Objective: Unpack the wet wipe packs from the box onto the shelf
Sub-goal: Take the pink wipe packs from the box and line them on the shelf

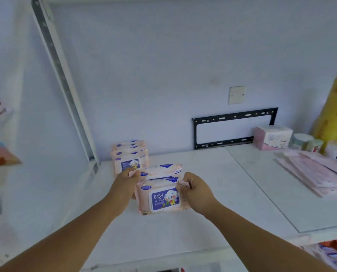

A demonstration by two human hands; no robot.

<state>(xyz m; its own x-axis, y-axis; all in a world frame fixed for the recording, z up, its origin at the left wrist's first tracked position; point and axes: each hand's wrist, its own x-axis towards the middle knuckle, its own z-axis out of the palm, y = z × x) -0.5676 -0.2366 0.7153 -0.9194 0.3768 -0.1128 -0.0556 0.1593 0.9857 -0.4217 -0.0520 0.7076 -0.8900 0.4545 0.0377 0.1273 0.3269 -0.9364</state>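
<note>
While pinching side seams, left hand and right hand grip wipe packs above shelf.

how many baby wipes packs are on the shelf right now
About 6. Four stand in a row at the back; two are between the left hand and right hand, front pack and one behind. Others may be hidden.

Left hand, right hand pinch wipe packs upright on shelf.
</note>
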